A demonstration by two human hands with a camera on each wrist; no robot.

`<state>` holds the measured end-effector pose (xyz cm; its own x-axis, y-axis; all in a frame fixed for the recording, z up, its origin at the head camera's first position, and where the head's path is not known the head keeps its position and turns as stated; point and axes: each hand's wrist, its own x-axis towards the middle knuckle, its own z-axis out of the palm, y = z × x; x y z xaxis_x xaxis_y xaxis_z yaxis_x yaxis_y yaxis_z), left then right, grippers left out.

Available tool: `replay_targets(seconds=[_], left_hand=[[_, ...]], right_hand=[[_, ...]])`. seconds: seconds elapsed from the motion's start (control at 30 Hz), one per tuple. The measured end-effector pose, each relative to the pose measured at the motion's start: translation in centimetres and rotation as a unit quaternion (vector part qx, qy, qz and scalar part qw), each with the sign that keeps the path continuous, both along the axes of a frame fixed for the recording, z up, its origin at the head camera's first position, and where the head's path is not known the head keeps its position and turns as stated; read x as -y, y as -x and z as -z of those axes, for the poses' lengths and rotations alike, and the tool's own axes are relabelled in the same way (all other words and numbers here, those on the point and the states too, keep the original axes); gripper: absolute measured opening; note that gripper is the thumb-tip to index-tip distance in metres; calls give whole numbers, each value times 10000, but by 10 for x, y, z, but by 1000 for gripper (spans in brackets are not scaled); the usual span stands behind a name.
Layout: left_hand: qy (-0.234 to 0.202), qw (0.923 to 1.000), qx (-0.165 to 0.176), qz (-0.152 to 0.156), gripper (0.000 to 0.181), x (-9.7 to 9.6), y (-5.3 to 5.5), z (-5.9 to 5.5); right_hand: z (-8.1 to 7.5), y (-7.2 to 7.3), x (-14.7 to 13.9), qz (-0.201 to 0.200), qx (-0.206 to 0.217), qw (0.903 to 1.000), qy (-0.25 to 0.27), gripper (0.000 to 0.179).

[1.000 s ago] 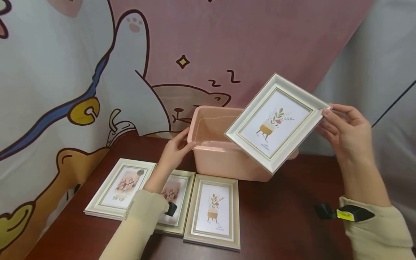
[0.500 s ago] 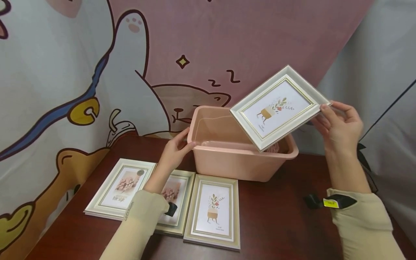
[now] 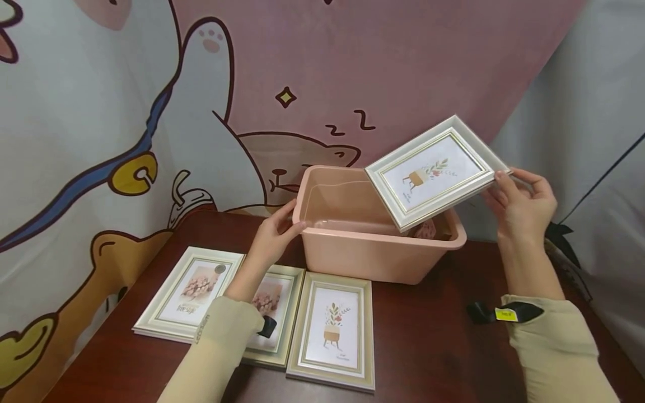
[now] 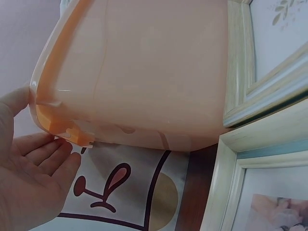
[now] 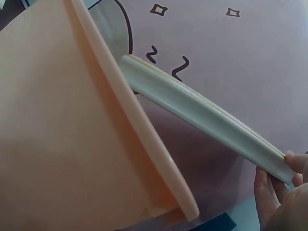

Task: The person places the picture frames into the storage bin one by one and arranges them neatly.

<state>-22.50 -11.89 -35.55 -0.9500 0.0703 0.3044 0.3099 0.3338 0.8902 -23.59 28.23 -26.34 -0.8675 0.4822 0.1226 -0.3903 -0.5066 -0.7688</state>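
Observation:
My right hand [image 3: 526, 207] pinches a corner of a white picture frame [image 3: 438, 216], thumb on its face and fingers behind. The frame is tilted over the right part of a pink plastic bin [image 3: 370, 257]; its face shows a potted-plant print. Seen edge-on in the right wrist view, the picture frame [image 5: 207, 115] stretches from the fingers to the bin rim. My left hand [image 3: 271, 238] holds the bin's left corner. Up close, the left hand [image 4: 33, 178] has its thumb on the rim and its fingers under it.
On the dark red table [image 3: 428, 347], a gold-edged frame [image 3: 330, 376], a second frame [image 3: 294, 313] partly behind the left arm, and stacked white frames [image 3: 166, 296] lie left of centre. A patterned pink item [image 3: 425, 229] sits inside the bin. A cartoon curtain [image 3: 403, 67] hangs behind.
My right hand has moved left with the white picture frame, first rising and then dropping slightly. The frame now leans flatter and uncovers the bin's right front rim. My left hand stays put.

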Motion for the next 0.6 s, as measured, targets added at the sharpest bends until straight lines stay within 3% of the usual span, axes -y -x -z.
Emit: replay_targets(seconds=[0.2,0.43,0.6], left_hand=[[-84,9999,-75,29,62,0,-2,0],[-205,9996,-167,138,61,0,-3,0],[-102,9996,-236,131,60,0,-1,1]], right_hand=[[10,0,2,264,68,9995,-178,34],[24,-1,7,730,78,9942,-790,34],[36,-2,9,1151,-33,9796,-1647,30]])
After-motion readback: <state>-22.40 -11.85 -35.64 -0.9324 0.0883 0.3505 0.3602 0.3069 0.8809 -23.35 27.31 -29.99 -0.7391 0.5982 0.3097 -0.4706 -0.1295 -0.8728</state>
